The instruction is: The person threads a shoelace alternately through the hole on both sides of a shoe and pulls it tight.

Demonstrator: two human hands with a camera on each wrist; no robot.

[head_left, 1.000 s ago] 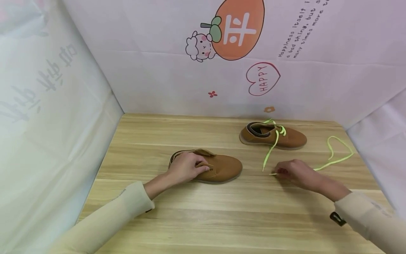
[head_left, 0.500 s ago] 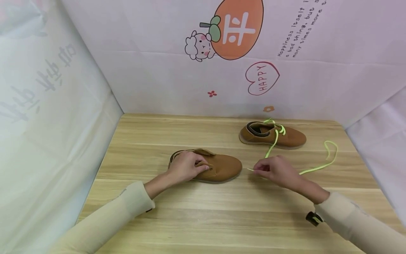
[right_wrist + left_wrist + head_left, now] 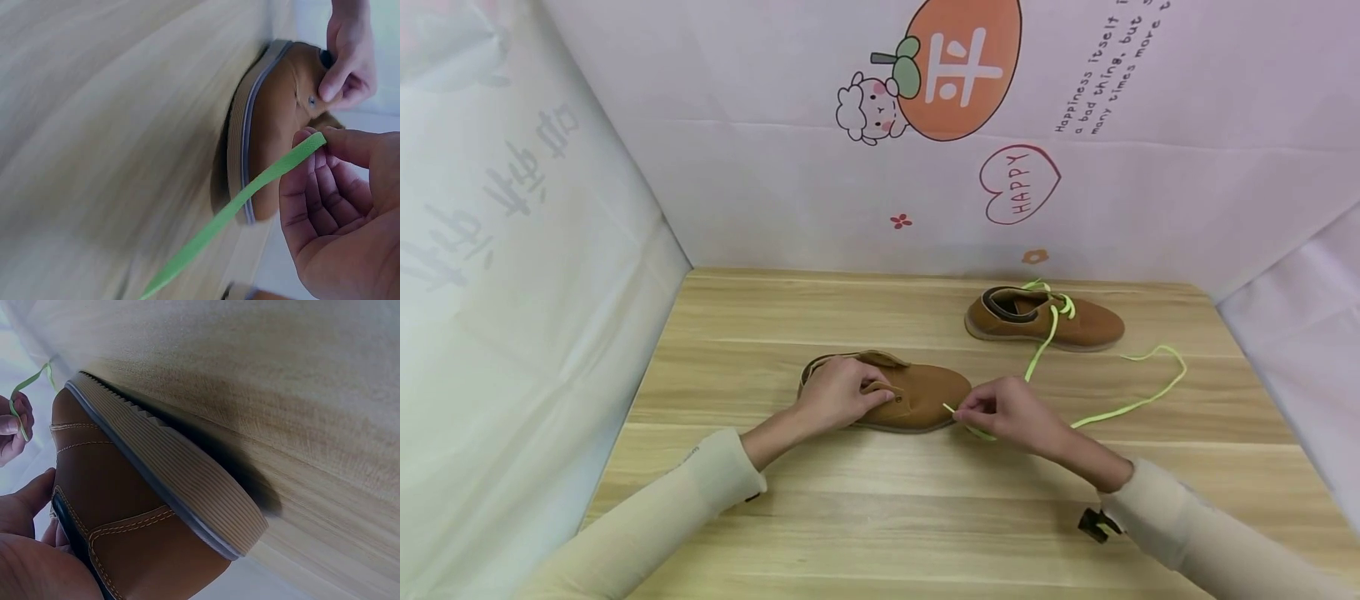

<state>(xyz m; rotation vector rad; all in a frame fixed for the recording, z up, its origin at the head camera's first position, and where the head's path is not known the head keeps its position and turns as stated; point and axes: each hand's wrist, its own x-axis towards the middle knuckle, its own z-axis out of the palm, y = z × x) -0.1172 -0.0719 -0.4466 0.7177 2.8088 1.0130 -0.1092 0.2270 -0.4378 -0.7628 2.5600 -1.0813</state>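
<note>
A brown leather shoe lies on the wooden table with its toe to the right. No lace shows in its visible eyelet. My left hand pinches the near eyelet flap, thumb beside the eyelet, as the right wrist view also shows. Just by the toe, my right hand pinches a yellow-green shoelace between thumb and fingertips close to its end. The short tip pokes out toward the shoe. The rest of the lace trails right across the table. In the left wrist view the shoe's ribbed sole faces the camera.
A second brown shoe stands farther back on the right, its yellow-green lace hanging onto the table. White printed cloth walls enclose the table at the back and sides. A dark device hangs under the right cuff.
My right hand has moved left with the pinched lace end, from right of the shoe to its toe. The lace's trailing part has slid along. My left hand has stayed on the flap.
</note>
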